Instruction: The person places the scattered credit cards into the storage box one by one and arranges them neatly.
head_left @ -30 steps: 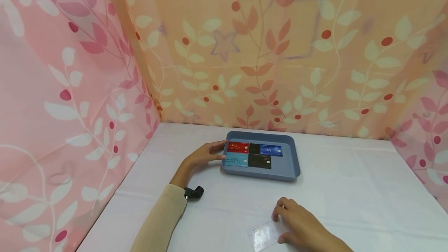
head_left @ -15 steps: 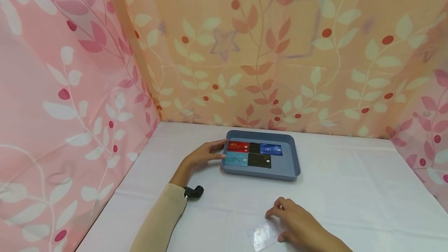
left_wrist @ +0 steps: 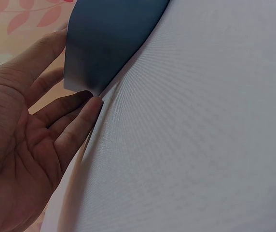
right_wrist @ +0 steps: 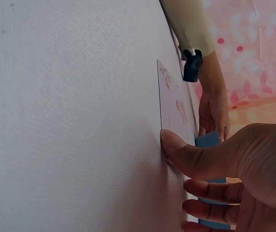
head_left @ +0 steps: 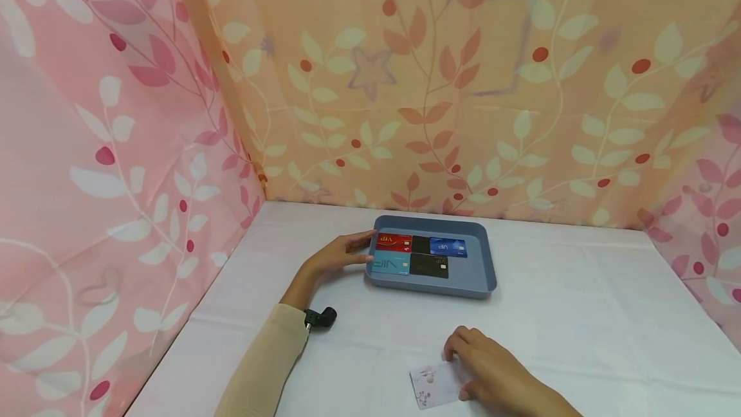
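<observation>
My left hand (head_left: 341, 254) rests its relaxed, nearly straight fingers against the left side of a blue-grey tray (head_left: 428, 286); the left wrist view shows the fingertips right at the tray wall (left_wrist: 104, 43). Low on the right, my right hand (head_left: 494, 369) pinches one end of a pale card (head_left: 431, 386) printed with pinkish flowers. Up close in the right wrist view, the thumb (right_wrist: 176, 145) lies on the card's near edge, close to the white cloth. The card's gripped end is partly hidden by the hand.
Inside the tray lie a red card (head_left: 395, 242), a teal card (head_left: 390, 263), a blue card (head_left: 448, 248) and black cards, one marked VIP (head_left: 429, 267). A small black camera (head_left: 321, 318) sits on the left wrist. Patterned curtains (head_left: 370, 82) stand behind the white-clothed table (head_left: 567, 301).
The right fingers reached left over the card, then drew back onto its end. The card has tilted, losing its glare and showing its flower print. The left hand and tray stayed put.
</observation>
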Motion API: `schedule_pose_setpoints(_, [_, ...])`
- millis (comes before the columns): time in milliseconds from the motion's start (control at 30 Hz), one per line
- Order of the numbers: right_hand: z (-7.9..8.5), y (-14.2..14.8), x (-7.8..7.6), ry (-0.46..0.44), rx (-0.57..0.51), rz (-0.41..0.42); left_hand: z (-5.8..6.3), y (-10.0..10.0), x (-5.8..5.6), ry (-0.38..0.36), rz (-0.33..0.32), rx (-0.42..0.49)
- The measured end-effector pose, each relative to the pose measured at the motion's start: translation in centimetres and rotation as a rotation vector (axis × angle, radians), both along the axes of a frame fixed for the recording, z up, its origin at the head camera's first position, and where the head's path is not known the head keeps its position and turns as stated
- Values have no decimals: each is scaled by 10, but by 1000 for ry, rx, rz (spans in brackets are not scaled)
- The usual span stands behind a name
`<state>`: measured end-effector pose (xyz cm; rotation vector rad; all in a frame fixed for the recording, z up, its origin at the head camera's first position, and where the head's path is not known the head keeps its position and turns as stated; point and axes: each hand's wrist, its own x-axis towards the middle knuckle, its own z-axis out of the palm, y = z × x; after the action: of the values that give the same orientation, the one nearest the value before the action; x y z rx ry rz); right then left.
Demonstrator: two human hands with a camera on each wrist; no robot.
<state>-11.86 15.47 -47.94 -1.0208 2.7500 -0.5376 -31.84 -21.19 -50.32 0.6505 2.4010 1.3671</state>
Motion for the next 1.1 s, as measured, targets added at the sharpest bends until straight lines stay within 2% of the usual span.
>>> schedule_pose_setpoints(100, [1,0,0,-37,-19,-24,0,-1,-1,11,-14,9])
schedule_pose_setpoints(267, [1,2,-3,-171,-83,-60,-1,-1,-1,41,-33,15])
schedule_pose_setpoints(467, [-5,8,-10,-275,-291,32,0,-1,0,41,-43,18])
schedule_pose_setpoints(633, [-9,11,-15,-311,-383,78,0,-1,0,49,-39,18])
schedule_pose_setpoints(833, [-9,14,-20,-371,-404,77,1,-1,0,38,-23,6])
schedule_pose_setpoints(1100, [-6,21,-25,-385,-450,79,0,-2,0,33,-14,1])
